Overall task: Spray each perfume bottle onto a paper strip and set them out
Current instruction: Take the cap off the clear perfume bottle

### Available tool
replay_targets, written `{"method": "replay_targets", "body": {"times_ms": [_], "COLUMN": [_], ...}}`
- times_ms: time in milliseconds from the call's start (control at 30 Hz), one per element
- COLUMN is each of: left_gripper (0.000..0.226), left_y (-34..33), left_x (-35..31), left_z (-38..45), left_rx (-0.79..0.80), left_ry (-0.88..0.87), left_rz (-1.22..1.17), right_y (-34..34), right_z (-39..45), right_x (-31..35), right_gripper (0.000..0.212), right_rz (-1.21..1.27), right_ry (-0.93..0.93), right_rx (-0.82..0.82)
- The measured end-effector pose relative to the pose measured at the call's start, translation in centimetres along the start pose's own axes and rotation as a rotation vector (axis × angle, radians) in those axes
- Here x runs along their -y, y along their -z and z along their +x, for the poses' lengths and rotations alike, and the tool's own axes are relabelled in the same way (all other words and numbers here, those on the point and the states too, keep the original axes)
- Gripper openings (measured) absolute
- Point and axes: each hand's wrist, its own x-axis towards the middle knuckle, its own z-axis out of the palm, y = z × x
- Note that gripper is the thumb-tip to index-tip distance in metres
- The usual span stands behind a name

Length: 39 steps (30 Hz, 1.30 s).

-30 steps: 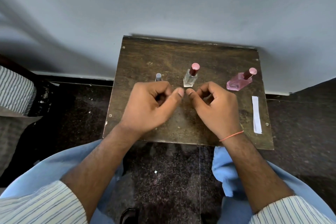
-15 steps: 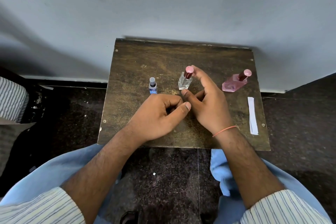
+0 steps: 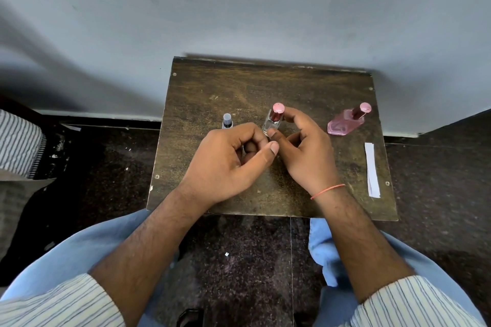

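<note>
A clear perfume bottle [image 3: 273, 119] with a dark red neck and pink cap stands mid-table. My right hand [image 3: 305, 151] has its thumb and forefinger closed around it. To its left stands a small blue bottle [image 3: 227, 121] with a grey cap, its lower half hidden behind my left hand [image 3: 231, 162]. That hand rests curled on the table, thumb against the fingers; I cannot see anything in it. A pink bottle [image 3: 345, 123] with a pink cap stands at the right. A white paper strip [image 3: 372, 170] lies flat near the table's right edge.
The small dark wooden table [image 3: 239, 82] stands against a grey wall. A dark speckled floor surrounds it. My knees in light blue trousers are under the near edge. A striped cloth lies at the far left.
My right hand reached forward from the table's centre and closed on the clear bottle. My left hand stayed curled near the middle.
</note>
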Motion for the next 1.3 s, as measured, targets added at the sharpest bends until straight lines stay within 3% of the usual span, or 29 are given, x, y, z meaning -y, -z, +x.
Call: {"method": "replay_targets", "body": {"times_ms": [67,200,333,533,767,1067,1300], "left_gripper": [0.009,0.063,0.075,0.062,0.032,0.028,0.024], "left_y": [0.1,0.3,0.3,0.5,0.6,1.1,3.8], "left_x": [0.0,-0.1,-0.4,-0.3,-0.5,-0.6,-0.1], "left_z": [0.0,0.2,0.6,0.8,1.0,1.3,1.7], "left_rx": [-0.018,-0.031,-0.001,0.071,0.138,-0.029,-0.263], "left_ry": [0.028,0.065,0.172,0.227,0.195,0.133,0.075], "left_rz": [-0.041,-0.121,-0.144,-0.152,-0.263,-0.424,-0.472], "right_y": [0.3,1.0,1.9,3.1,3.6,3.8,3.6], "right_z": [-0.2,-0.4,-0.9,-1.4,-1.6,-1.7,-1.7], "right_x": [0.1,0.3,0.9,0.5,0.5,0.4,0.4], "right_gripper": [0.040,0.037,0.032,0.039,0.036,0.035,0.037], "right_rz": [0.015,0.047,0.101,0.163,0.188,0.189,0.199], "right_ry": [-0.013,-0.009,0.040,0.078,0.074,0.064,0.060], "right_rx": [0.019,0.068,0.156,0.323,0.363,0.381,0.362]}}
